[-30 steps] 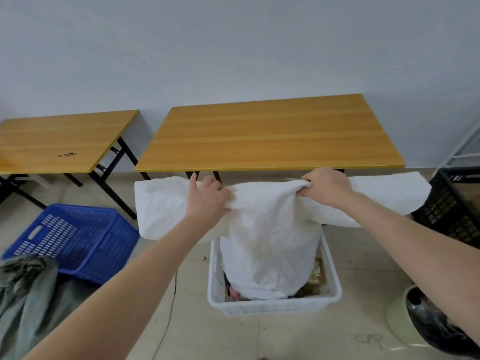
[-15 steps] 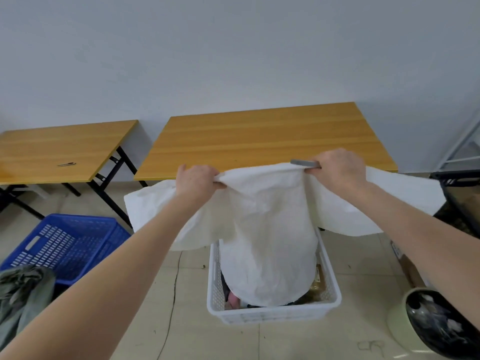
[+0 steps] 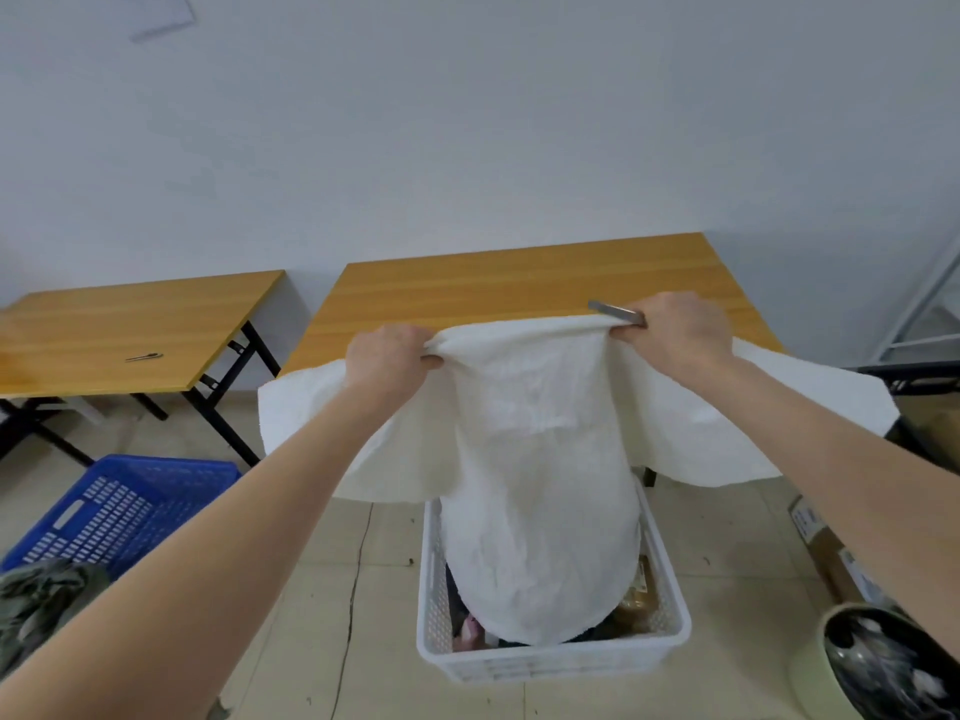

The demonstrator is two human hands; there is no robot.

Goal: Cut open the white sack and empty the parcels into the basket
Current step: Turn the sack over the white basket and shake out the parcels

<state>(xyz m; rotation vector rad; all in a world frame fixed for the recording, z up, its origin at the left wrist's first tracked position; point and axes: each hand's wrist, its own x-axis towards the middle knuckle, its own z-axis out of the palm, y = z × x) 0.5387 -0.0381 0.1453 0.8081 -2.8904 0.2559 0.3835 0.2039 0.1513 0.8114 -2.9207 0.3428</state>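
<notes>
White sack [image 3: 535, 485] hung at centre frame, its lower end inside the white basket [image 3: 550, 659] at lower centre, with parcels [image 3: 636, 597] showing beside it. The left hand [image 3: 387, 356] gripped its bunched top edge, while the right hand [image 3: 675, 335] gripped the opposite side plus a small grey tool [image 3: 615, 311].

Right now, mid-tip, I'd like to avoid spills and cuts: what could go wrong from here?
1. The right hand grips the white sack together with a grey cutter, whose tip pokes toward the left hand. A slip could nick fingers.
2. The sack's mouth fills the narrow white basket. Lifting it off-centre may drop parcels over the rim.
</notes>
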